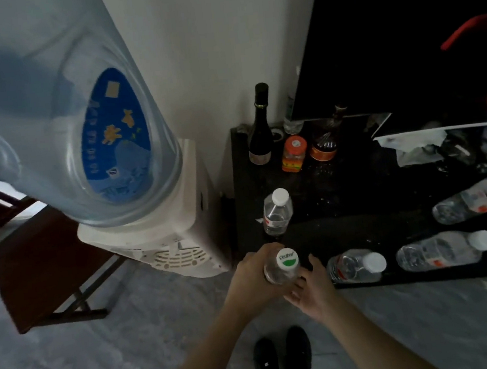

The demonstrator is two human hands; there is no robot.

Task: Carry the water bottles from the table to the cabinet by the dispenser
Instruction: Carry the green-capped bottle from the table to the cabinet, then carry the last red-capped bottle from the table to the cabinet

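Left hand (253,276): fingers curled round the green-capped bottle (281,267), gripping it upright.
Right hand (311,288): fingers straight, touching that bottle's side — not wrapped round it.
Green-capped bottle: at the cabinet's (343,204) front left corner, just in front of the upright white-capped bottle (277,212).
Lying bottles (356,265): on the cabinet, right of the green-capped bottle.
Dispenser (163,237): left of the cabinet.

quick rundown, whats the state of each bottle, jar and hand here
green-label bottle: capped, upright, held over the cabinet edge
left hand: grips it
right hand: open, fingers touching it
standing water bottle: capped, upright
three water bottles: capped, lying down
wine bottle: upright
orange jar: lidded
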